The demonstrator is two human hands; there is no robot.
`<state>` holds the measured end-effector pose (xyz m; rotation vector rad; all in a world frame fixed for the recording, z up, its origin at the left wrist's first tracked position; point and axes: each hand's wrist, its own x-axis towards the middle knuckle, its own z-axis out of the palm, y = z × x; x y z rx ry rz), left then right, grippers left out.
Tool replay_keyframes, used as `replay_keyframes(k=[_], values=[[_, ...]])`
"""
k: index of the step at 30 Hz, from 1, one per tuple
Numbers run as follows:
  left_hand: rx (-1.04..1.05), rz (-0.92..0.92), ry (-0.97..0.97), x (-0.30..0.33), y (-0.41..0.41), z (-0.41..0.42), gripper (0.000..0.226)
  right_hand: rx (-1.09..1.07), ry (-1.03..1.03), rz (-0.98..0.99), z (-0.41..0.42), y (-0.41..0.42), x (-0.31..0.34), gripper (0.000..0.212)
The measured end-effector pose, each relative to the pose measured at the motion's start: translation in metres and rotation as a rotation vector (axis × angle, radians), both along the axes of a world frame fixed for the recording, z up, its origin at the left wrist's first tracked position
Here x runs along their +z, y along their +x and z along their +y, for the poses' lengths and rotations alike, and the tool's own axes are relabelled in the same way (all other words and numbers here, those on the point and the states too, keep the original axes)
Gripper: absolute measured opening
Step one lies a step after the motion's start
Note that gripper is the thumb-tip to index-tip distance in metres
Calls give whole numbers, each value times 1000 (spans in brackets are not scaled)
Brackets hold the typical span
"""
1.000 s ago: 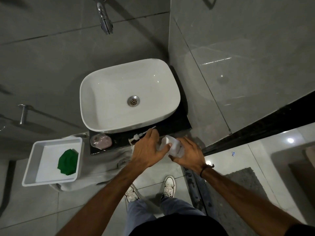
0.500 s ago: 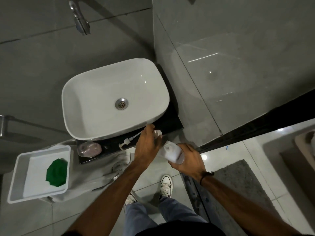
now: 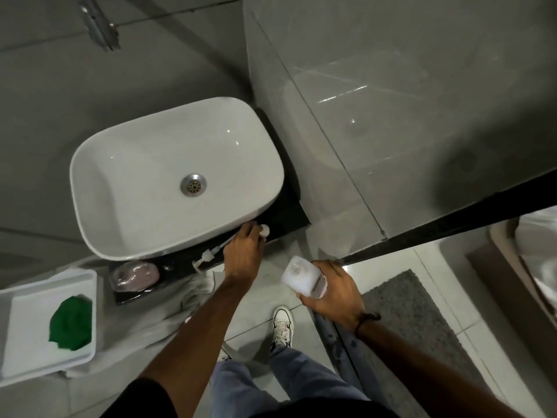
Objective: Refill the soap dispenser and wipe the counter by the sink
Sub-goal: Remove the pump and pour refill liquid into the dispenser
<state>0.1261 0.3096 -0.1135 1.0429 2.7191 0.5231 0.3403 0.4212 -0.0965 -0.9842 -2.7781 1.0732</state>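
My right hand (image 3: 334, 292) grips a white refill bottle (image 3: 303, 277) with its neck uncovered, held over the floor just off the black counter (image 3: 289, 218). My left hand (image 3: 244, 251) reaches onto the counter by the sink's front rim, its fingertips pinching a small white cap (image 3: 264, 230). A white pump head with its tube (image 3: 208, 256) lies on the counter beside that hand. The pinkish soap dispenser (image 3: 134, 276) stands at the counter's left end, without its pump. A green cloth (image 3: 70, 322) lies in a white tray (image 3: 87, 285).
The white basin (image 3: 126, 176) fills most of the counter, under a chrome tap (image 3: 99, 25). A white towel (image 3: 199, 292) hangs below the counter. Grey tiled walls close in behind and to the right. A grey mat (image 3: 413, 321) lies on the floor to the right.
My left hand took the cap off the bottle and carried it up to the counter by the sink's rim. My right hand lowered the bottle to the right. The view shifted.
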Motion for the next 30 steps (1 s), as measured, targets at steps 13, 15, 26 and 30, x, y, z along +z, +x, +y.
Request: replay_keyframes(k=[13, 15, 26, 30], values=[[279, -216, 87, 15, -2, -205, 15, 166, -33, 44, -67, -79, 22, 63], [530, -308, 93, 19, -8, -235, 22, 169, -37, 73, -82, -94, 28, 60], [479, -319, 334, 36, -91, -240, 64, 221, 34, 148, -145, -150, 64, 74], [465, -265, 346, 31, -84, -246, 56, 250, 75, 112, -158, -165, 82, 72]])
